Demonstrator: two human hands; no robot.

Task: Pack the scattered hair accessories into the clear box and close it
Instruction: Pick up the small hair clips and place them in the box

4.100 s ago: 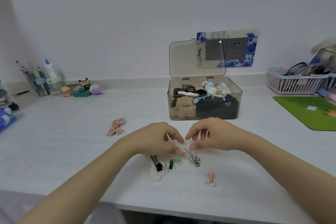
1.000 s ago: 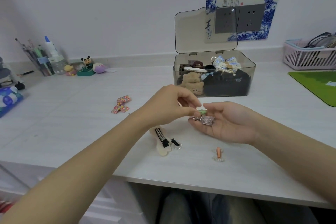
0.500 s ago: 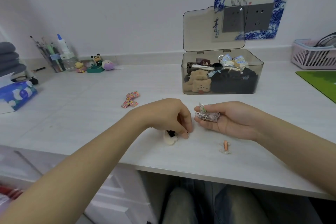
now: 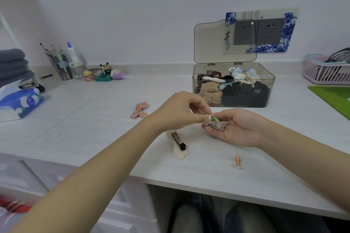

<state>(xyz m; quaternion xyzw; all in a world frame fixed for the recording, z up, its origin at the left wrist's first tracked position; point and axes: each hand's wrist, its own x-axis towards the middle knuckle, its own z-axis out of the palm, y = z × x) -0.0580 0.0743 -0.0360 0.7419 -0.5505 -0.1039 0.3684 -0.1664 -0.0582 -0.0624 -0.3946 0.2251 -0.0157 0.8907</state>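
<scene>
The clear box (image 4: 272, 79) stands open at the back of the desk, lid upright, with a plush bear clip and dark accessories inside. My right hand (image 4: 238, 128) lies palm up in front of it, cupping a small pile of hair clips (image 4: 216, 124). My left hand (image 4: 181, 111) pinches a small clip at the edge of that pile. On the desk remain a cream plush clip with a black barrette (image 4: 179, 144), a small orange clip (image 4: 237, 161) near the front edge, and a pink patterned bow (image 4: 140, 111) to the left.
A tissue pack (image 4: 20, 103) and folded grey towels (image 4: 13, 66) sit at the far left. A pen cup (image 4: 60, 66) and small figurines (image 4: 105, 73) line the back wall. A pink basket (image 4: 325, 73) and green mat (image 4: 335, 98) are at the right.
My left hand went down to the desk beside the cream plush clip, then rose back to my right palm with a small clip. The little black clip that lay there is gone from the desk.
</scene>
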